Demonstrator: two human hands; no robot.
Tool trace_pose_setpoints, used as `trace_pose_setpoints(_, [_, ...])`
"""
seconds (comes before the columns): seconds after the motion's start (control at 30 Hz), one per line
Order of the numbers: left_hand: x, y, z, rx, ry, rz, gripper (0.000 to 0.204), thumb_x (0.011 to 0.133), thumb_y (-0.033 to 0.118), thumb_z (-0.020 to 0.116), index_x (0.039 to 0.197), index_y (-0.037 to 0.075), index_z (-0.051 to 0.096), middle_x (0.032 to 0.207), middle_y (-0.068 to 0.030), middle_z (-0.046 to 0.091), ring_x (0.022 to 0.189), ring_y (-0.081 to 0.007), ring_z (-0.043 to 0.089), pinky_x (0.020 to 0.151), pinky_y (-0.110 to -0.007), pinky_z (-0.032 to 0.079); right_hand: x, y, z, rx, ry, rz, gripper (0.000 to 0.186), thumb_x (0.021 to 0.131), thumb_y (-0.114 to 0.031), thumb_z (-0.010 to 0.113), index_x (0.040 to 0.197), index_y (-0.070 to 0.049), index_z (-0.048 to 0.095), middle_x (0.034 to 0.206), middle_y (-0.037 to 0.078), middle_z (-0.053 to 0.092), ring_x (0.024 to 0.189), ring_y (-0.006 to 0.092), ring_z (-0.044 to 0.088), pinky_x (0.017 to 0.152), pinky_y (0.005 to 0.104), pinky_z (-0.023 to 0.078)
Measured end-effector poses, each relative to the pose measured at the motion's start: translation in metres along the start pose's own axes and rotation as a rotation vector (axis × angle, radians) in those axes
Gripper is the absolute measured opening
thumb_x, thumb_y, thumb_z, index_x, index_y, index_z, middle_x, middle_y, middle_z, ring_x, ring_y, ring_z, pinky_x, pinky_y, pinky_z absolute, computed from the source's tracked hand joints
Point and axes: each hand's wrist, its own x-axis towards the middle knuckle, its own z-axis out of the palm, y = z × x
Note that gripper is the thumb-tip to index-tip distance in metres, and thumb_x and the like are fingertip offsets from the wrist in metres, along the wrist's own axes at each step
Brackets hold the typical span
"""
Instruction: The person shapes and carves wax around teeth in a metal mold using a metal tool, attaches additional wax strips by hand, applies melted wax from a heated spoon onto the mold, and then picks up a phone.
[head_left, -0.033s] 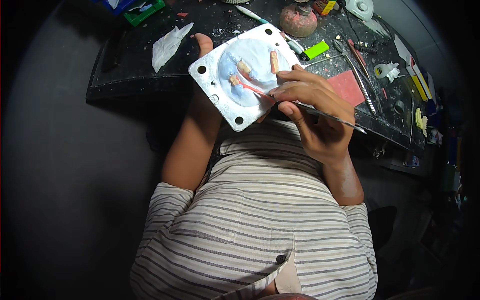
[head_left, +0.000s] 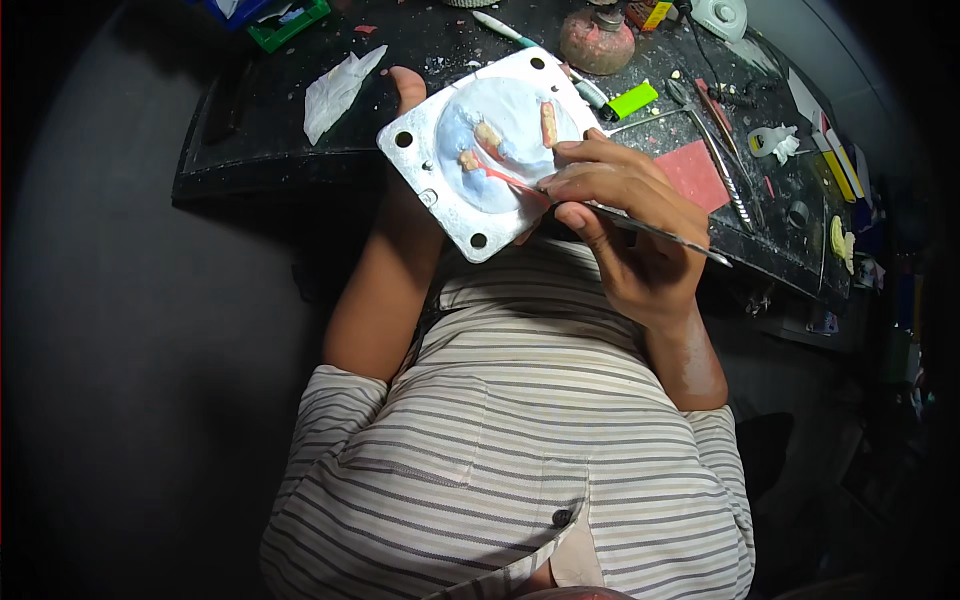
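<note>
A square white metal plate [head_left: 462, 230] with corner holes carries a round pale-blue plaster model [head_left: 480, 100], on which pieces of cream teeth in pink material [head_left: 487, 137] and a pink strip [head_left: 505, 177] sit. My left hand [head_left: 408, 88] supports the plate from behind; its thumb shows past the upper-left edge, the other fingers mostly hidden. My right hand [head_left: 635, 225] grips a slender dark metal tool [head_left: 712, 253] over the plate's lower-right part, its tip at the pink strip on the model, partly hidden by my fingers.
The black desk [head_left: 250, 130] holds a crumpled tissue [head_left: 335, 92], a green tray [head_left: 290, 28], a pink-stained flask [head_left: 597, 42], a bright green lighter [head_left: 630, 98], a pink square sheet [head_left: 700, 175], metal instruments [head_left: 735, 190], a white bottle [head_left: 765, 142] and a yellow box [head_left: 840, 165].
</note>
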Motion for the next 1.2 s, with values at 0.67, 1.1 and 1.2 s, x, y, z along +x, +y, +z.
trace_pose_setpoints(0.67, [0.003, -0.002, 0.012, 0.047, 0.128, 0.074, 0.125, 0.081, 0.099, 0.035, 0.155, -0.001, 0.043, 0.149, -0.0279, 0.054, 0.131, -0.0449, 0.058, 0.109, -0.059, 0.05, -0.005, 0.003, -0.002, 0.023, 0.016, 0.022, 0.01, 0.088, -0.001, 0.08, 0.097, 0.0, 0.076, 0.094, 0.008, 0.078, 0.105, 0.0305, 0.074, 0.098, 0.0433, 0.054])
trace_pose_setpoints(1.1, [-0.001, 0.004, 0.001, 0.081, -0.052, -0.003, 0.128, 0.084, 0.095, 0.039, 0.165, 0.0, 0.015, 0.159, -0.029, 0.039, 0.127, -0.0524, 0.058, 0.076, -0.066, 0.063, -0.011, 0.004, -0.005, 0.066, 0.024, 0.051, 0.011, 0.088, 0.0, 0.08, 0.097, 0.002, 0.075, 0.094, 0.01, 0.078, 0.105, 0.0314, 0.075, 0.097, 0.0433, 0.055])
trace_pose_setpoints(1.2, [0.0, 0.002, 0.004, 0.121, 0.008, 0.012, 0.128, 0.084, 0.094, 0.042, 0.165, 0.0, 0.012, 0.156, -0.0326, 0.039, 0.117, -0.0552, 0.063, 0.062, -0.066, 0.062, -0.014, 0.006, -0.006, 0.097, 0.034, 0.063, 0.01, 0.088, 0.0, 0.079, 0.097, 0.003, 0.075, 0.094, 0.01, 0.078, 0.106, 0.0319, 0.075, 0.1, 0.0451, 0.054])
